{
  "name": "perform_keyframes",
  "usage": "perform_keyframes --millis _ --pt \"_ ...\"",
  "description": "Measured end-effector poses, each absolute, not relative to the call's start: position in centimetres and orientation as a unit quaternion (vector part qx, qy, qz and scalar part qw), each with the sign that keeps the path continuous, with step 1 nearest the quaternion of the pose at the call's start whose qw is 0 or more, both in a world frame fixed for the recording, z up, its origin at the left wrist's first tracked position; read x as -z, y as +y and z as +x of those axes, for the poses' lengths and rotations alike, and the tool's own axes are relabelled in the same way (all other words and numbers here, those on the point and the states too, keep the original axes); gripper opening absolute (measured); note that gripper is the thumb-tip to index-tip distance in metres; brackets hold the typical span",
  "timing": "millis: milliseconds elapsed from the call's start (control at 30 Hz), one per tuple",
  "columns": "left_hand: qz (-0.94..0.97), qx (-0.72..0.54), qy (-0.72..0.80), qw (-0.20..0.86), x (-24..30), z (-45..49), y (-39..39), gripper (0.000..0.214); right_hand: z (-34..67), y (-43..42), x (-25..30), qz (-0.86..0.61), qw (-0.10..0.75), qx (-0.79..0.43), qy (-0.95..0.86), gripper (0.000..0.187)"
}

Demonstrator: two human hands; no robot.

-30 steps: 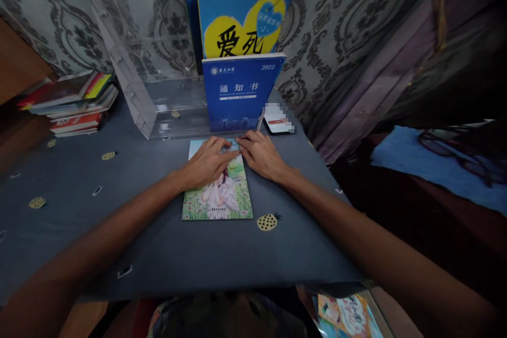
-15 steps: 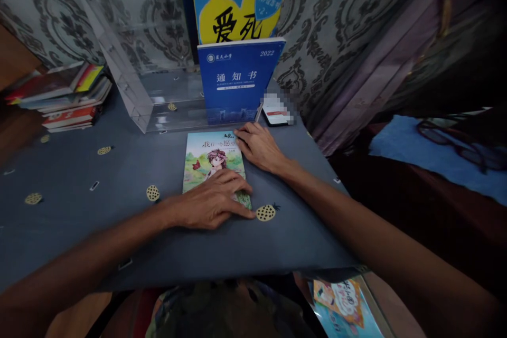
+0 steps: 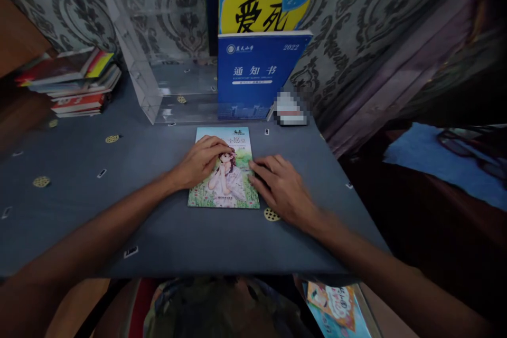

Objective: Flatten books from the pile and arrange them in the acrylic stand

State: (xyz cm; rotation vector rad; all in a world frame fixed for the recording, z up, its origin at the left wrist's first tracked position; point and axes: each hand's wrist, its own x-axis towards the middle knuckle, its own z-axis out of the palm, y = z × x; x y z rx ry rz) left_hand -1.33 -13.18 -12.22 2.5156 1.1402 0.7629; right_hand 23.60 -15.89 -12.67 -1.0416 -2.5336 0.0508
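Observation:
A paperback book [image 3: 229, 182] with a drawn girl on its cover lies flat on the dark table, in front of a clear acrylic stand. Across its upper left part rests my left hand [image 3: 204, 158], fingers stretched out over the cover and hiding some of the title. At the book's right edge is my right hand [image 3: 281, 185], its fingers slightly apart and the fingertips touching the edge. Neither hand grips anything. Behind the book, a blue booklet [image 3: 253, 84] stands upright in the stand, before a taller blue and yellow book [image 3: 245, 0].
The clear stand [image 3: 186, 108] runs along the back, with vacant slots at its left. A pile of books [image 3: 79, 84] sits at the far left. A phone [image 3: 291, 113] lies behind the right hand. More books [image 3: 336, 306] are below the table's front edge.
My left hand has slid from the book's lower part to its upper left. My right hand has come down from the top right corner along the right edge. The camera view has shifted slightly.

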Motion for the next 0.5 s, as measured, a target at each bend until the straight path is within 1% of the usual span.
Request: perform_keyframes --millis 133,267,367,500 --pt "0.868 -0.264 0.397 0.138 12.2 -1.2 -13.2 0.037 25.0 -20.4 12.8 -0.337 0.232 -0.014 -0.912 0.033" --pt "0.856 -0.274 0.405 0.169 12.1 -1.3 -13.0 0.037 25.0 -22.1 12.7 -0.301 0.225 -0.003 -0.927 0.034" --pt "0.84 -0.298 0.398 0.218 11.9 -1.8 -12.7 0.036 23.8 -22.0 12.4 -0.259 0.216 0.0 -0.941 0.033" --pt "0.793 -0.331 0.4 0.318 11.6 -2.4 -12.3 0.032 21.4 -21.6 12.3 -0.204 0.215 0.003 -0.955 0.032"
